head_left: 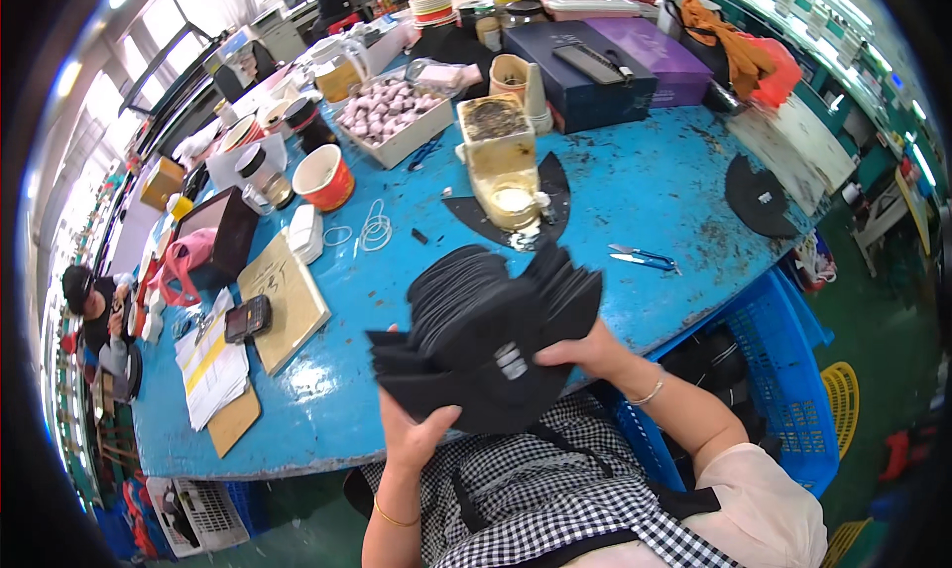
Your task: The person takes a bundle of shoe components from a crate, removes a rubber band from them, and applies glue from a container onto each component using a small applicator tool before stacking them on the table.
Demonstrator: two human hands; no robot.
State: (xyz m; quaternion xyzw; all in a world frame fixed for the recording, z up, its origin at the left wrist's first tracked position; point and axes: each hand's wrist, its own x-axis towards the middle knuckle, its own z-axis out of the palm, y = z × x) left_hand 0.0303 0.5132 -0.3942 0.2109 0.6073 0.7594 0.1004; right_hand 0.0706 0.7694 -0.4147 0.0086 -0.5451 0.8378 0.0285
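I hold up a thick stack of black curved sheet pieces, tilted above the near edge of the blue table. The nearest piece bears a small white mark, and the others fan out behind it. My left hand is closed on the stack's lower left corner, thumb in front. On the right side, my right hand clasps it with the thumb pressed on the front piece; the other fingers are hidden behind. Beyond the stack, a stained cream container stands on a black piece. Blue-handled snips lie to the right.
Another black piece lies far right. A box of small pinkish items, a paper cup, and a handheld device stand or lie leftward. A blue basket is below the table's right edge. A person sits far left.
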